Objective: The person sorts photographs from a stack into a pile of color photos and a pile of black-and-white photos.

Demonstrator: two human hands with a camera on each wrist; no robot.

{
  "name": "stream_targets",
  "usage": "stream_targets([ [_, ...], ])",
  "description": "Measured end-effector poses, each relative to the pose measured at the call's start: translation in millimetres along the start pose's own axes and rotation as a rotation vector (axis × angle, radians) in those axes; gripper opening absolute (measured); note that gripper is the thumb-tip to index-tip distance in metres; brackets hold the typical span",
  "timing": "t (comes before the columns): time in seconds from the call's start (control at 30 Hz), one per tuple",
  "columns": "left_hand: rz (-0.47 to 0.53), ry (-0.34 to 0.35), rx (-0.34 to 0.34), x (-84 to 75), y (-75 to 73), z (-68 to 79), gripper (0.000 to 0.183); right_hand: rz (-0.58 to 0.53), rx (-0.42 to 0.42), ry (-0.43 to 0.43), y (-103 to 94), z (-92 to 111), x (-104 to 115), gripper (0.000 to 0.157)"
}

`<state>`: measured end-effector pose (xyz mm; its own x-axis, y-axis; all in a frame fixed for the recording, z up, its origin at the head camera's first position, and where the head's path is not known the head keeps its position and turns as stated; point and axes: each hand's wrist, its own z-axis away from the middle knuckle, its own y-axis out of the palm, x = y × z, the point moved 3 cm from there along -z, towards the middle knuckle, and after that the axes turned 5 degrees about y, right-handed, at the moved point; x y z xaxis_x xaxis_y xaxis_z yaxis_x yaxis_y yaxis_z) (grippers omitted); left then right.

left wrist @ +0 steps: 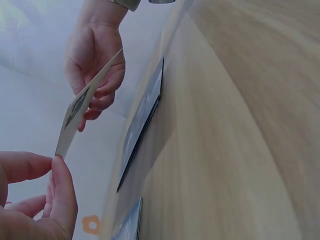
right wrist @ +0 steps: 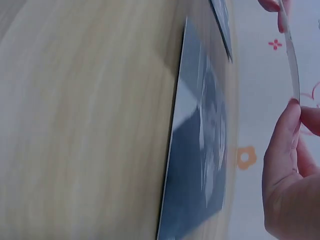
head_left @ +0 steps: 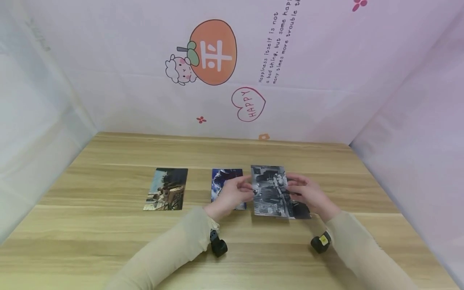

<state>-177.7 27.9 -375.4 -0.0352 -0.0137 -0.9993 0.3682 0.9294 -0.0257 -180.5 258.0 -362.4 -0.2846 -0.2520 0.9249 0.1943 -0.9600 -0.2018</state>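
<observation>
A black-and-white photo card [head_left: 270, 191] is held up off the table between both hands. My left hand [head_left: 232, 195] pinches its left edge between thumb and finger, and my right hand [head_left: 308, 193] pinches the opposite edge. Edge-on in the left wrist view, the raised card [left wrist: 82, 107] tilts above the tabletop. Below it, another dark photo card [head_left: 301, 210] lies on the table, partly covered by the raised card; the right wrist view shows its glossy face [right wrist: 200, 145]. A blue-and-white photo card [head_left: 221, 179] lies flat behind my left hand, partly hidden by it.
A colour photo card [head_left: 166, 189] lies farther left on the wooden table [head_left: 108, 229]. A printed white cloth [head_left: 137, 104] rises behind the table's back edge, with more cloth at both sides. Small black cameras [head_left: 218, 245] are strapped at the wrists.
</observation>
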Motion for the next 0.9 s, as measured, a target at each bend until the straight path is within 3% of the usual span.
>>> stream_targets([
  [0.1,0.04,-0.018,0.002,3.2,7.6,-5.6,0.061,-0.02,-0.003,0.023,-19.2,-15,-21,0.054],
  [0.2,0.067,-0.022,-0.015,7.6,14.8,-11.5,0.062,0.001,0.01,0.022,-30.9,-20,-27,0.055],
  [0.37,0.102,-0.054,-0.051,13.2,27.8,-18.4,0.066,0.047,0.036,-0.011,-35.7,-7,-17,0.059],
  [0.53,0.15,-0.075,-0.058,15.3,38.8,-22.1,0.067,0.085,0.003,-0.006,-34.6,0,-13,0.061],
  [0.9,0.152,-0.125,-0.043,18.3,51.8,-26.2,0.061,0.085,-0.01,0.011,-48.5,-3,-23,0.055],
])
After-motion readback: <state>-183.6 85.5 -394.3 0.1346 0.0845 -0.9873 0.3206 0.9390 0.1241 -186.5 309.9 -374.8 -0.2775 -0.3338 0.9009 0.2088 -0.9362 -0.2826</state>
